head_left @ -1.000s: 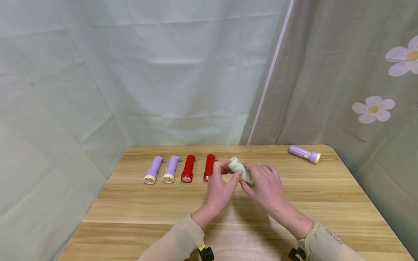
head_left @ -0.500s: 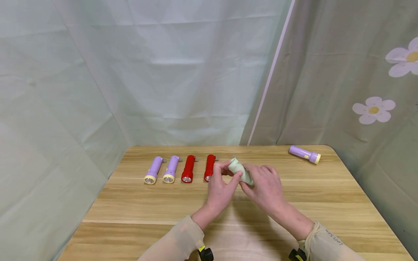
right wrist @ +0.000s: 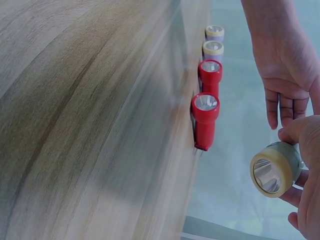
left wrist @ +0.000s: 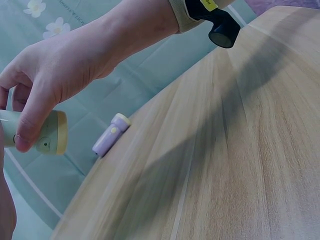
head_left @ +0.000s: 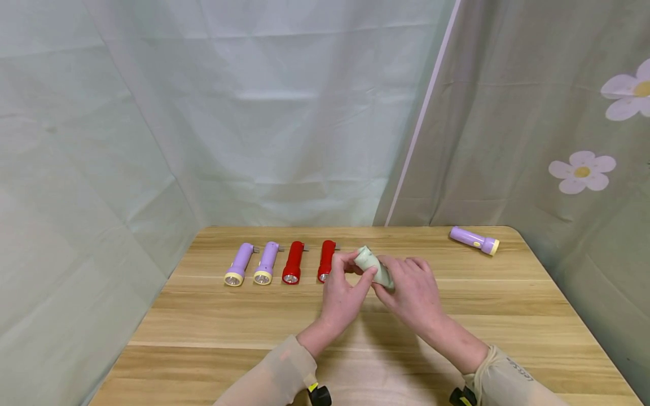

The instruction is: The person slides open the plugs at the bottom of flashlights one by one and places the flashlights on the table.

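A pale green flashlight (head_left: pixel 367 258) is held tilted above the table between both hands. My left hand (head_left: pixel 341 293) pinches its tail end with thumb and fingers. Its head end is gripped by my right hand (head_left: pixel 412 290), which covers much of it in the head view. In the right wrist view the flashlight (right wrist: pixel 270 172) shows a cream rim and a silver reflector, unlit, with the thumb of the right hand (right wrist: pixel 311 145) on top. From the left wrist the right thumb lies along the green body (left wrist: pixel 47 135).
Left of the hands, two purple flashlights (head_left: pixel 238 265) and two red flashlights (head_left: pixel 293 263) lie in a row, metal prongs sticking out at their tails. Another purple flashlight (head_left: pixel 473 240) lies at the back right of the wooden table (head_left: pixel 244 327). Fabric curtains (head_left: pixel 304 124) surround the table.
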Action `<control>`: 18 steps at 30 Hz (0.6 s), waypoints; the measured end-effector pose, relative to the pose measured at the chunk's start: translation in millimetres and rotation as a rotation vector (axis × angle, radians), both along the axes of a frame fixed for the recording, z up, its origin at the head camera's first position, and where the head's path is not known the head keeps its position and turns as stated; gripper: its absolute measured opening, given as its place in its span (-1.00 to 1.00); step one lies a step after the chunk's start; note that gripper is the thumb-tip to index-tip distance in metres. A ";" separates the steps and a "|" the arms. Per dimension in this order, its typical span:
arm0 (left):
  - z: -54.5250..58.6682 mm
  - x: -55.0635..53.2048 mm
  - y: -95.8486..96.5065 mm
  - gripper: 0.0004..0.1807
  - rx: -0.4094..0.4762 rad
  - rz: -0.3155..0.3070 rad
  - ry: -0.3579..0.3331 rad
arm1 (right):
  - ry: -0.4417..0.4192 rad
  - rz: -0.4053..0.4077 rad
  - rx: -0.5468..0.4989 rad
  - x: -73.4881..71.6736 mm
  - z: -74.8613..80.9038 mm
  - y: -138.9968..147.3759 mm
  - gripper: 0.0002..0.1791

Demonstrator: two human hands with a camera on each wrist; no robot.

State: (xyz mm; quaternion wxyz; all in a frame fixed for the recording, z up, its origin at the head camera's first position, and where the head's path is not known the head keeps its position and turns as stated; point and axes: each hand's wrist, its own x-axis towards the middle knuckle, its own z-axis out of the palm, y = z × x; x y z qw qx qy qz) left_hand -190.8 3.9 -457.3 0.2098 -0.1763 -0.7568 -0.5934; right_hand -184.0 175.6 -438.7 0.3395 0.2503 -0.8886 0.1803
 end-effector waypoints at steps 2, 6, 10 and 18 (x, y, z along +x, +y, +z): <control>0.6 0.3 -0.1 -0.51 0.001 -0.005 -0.004 | 0.007 0.007 -0.002 -0.3 -0.4 0.1 -0.42; 0.8 0.9 -0.2 -0.52 0.004 -0.011 -0.007 | 0.010 0.016 -0.004 -0.1 -0.8 0.5 -0.41; 0.2 1.1 -0.1 -0.52 0.014 -0.018 -0.015 | 0.008 0.018 -0.001 -0.1 -1.4 0.7 -0.42; 1.2 1.6 -0.1 -0.52 0.005 -0.012 -0.029 | -0.010 0.013 0.003 0.9 0.0 0.6 -0.42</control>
